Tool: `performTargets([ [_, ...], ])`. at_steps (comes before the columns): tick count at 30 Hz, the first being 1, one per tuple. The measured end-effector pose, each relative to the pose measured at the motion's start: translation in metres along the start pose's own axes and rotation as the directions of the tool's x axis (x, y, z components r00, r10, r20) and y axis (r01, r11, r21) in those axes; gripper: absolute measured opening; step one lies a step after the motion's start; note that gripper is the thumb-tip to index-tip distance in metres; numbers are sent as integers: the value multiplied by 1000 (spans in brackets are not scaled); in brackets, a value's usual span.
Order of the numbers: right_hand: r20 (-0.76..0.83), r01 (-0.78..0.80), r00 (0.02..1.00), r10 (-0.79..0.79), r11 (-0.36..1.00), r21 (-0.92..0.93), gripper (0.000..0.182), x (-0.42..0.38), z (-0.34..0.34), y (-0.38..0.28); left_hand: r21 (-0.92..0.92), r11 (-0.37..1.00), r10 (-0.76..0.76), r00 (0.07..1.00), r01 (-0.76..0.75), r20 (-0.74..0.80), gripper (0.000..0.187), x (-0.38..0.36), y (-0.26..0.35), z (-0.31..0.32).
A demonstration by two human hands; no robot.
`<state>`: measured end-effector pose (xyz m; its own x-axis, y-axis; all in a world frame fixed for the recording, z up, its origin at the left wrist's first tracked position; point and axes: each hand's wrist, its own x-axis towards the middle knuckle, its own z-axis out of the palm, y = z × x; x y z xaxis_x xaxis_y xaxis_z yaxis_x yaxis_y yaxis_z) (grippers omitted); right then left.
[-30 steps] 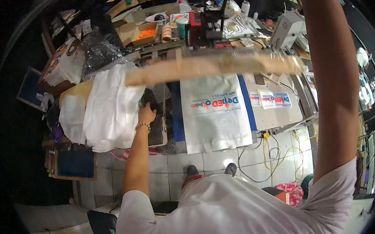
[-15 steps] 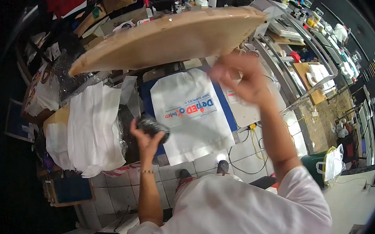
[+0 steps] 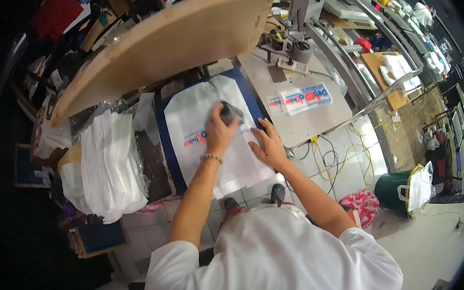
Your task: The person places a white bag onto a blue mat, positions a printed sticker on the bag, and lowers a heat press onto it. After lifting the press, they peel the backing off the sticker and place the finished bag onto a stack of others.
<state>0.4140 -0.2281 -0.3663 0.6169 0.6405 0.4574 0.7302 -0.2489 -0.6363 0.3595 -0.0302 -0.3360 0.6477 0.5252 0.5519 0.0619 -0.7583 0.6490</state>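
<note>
A white bag [image 3: 231, 171] with a red and blue printed logo lies flat on a blue board [image 3: 172, 167]. My left hand [image 3: 223, 127] is closed around a dark, rounded, shiny object [image 3: 232, 113], which sits over the bag's middle and overlaps the print. What kind of object it is I cannot tell. Much of the logo is hidden under that hand and arm or looks pale. My right hand [image 3: 269, 145] rests with spread fingers at the bag's right edge, holding nothing.
Above the board hangs a large tan panel [image 3: 157, 48], tilted up. White bags [image 3: 111, 163] are piled at the left. A side table [image 3: 289, 128] at the right bears printed sheets [image 3: 308, 99], a power strip [image 3: 292, 65] and mugs [image 3: 301, 50]. Cables [image 3: 328, 160] trail across the tiled floor.
My left hand has carried the dark object from the bag's left side onto its middle. My right hand has come down from near the panel to the bag's right edge. The view has shifted.
</note>
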Motion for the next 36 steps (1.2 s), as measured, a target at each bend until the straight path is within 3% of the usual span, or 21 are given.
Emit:
performTargets([
  [2,18,9,1000,-9,1000,-12,46,2,-2,-2,0,960,-279,952,281,-123,69,9,6,-9],
  [3,29,13,999,-13,1000,0,46,1,-2,-3,11,957,-287,949,291,-131,69,-5,6,-10],
  [5,32,-8,999,8,1000,-2,45,2,0,-1,155,988,-2,991,-19,134,81,-46,8,-18],
  [6,42,-2,999,2,1000,-12,45,1,1,2,219,975,13,987,-49,161,80,-56,5,-38],
  [8,45,-4,999,5,1000,-17,45,2,2,1,194,935,-294,955,297,-46,79,-70,-38,-81],
  [11,36,-2,999,3,1000,-27,44,3,-1,-7,214,893,-335,902,396,-272,78,-63,-52,-127],
  [13,26,-12,1000,13,999,-38,43,4,-1,-7,247,897,-321,925,366,-206,81,-72,-34,-80],
  [15,49,-31,998,33,999,-36,46,6,-1,-7,194,957,-230,971,214,61,85,-66,20,-32],
  [17,16,-1,1000,1,1000,-2,51,2,0,-1,111,994,-9,1000,10,-11,84,-60,32,5],
  [19,24,18,1000,-18,1000,-9,56,4,-1,-1,118,992,-51,998,49,20,77,-53,31,-26],
  [20,12,8,1000,-8,1000,6,57,2,1,-1,175,972,-172,981,155,86,75,-57,16,-54],
  [22,-2,-18,1000,18,999,29,59,1,4,-1,104,967,-222,968,234,-116,69,-78,-40,-111],
  [23,-7,-29,1000,30,999,29,59,2,3,-2,213,955,-158,963,205,-217,69,-89,-68,-135],
  [25,16,-37,999,37,999,9,61,2,1,-4,266,925,-210,950,270,-231,65,-77,-40,-129],
  [27,25,-53,998,53,998,13,60,2,1,-3,178,939,-296,955,293,-12,62,-62,0,-77],
  [29,31,-74,997,73,997,19,60,1,3,-4,197,977,68,993,-85,91,60,-53,37,-28],
  [30,34,-68,997,67,997,21,60,0,3,-1,190,978,71,993,-87,92,60,-44,33,-23],
  [32,36,-57,998,56,998,16,58,1,1,-1,35,993,-118,988,115,100,65,-22,15,-17],
  [33,35,-58,998,58,998,16,58,1,1,-3,67,982,-175,985,174,6,78,-10,1,-21],
  [35,16,-49,999,49,999,-6,58,3,0,-5,198,979,60,997,-49,-49,76,-10,-7,-8],
  [36,-8,-21,1000,21,1000,-2,58,2,1,-2,128,974,188,982,-189,17,74,-17,-1,-2],
])
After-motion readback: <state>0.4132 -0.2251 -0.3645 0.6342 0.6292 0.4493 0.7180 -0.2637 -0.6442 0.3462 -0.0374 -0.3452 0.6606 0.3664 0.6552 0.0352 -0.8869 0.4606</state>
